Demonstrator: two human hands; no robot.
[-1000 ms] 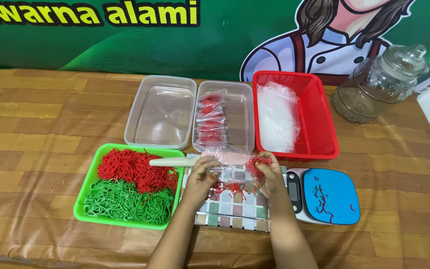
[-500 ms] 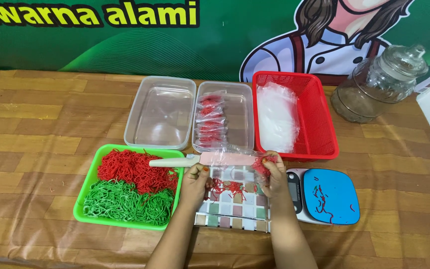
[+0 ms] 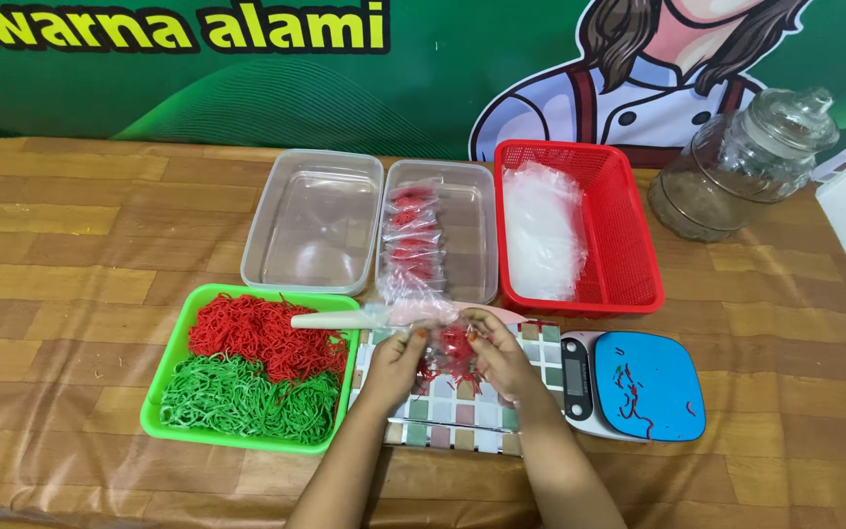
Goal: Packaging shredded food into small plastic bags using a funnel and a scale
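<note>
My left hand (image 3: 396, 360) and my right hand (image 3: 499, 358) meet over a checkered tile board (image 3: 443, 411), both gripping a small clear plastic bag of red noodle strands (image 3: 449, 348). A pink and white impulse sealer (image 3: 384, 315) lies just behind the hands, its white handle reaching over the green tray (image 3: 173, 377). That tray holds red strands (image 3: 261, 333) at the back and green strands (image 3: 242, 397) in front.
Behind stand an empty clear tub (image 3: 310, 220), a clear tub with several filled bags (image 3: 477, 230), and a red basket (image 3: 629, 245) of empty plastic bags. A kitchen scale with a blue plate (image 3: 643, 382) sits at the right. A glass jar (image 3: 746, 162) stands far right.
My hands have drawn closer together over the tile board, bunching the bag of red strands between them. The sealer has stayed behind them.
</note>
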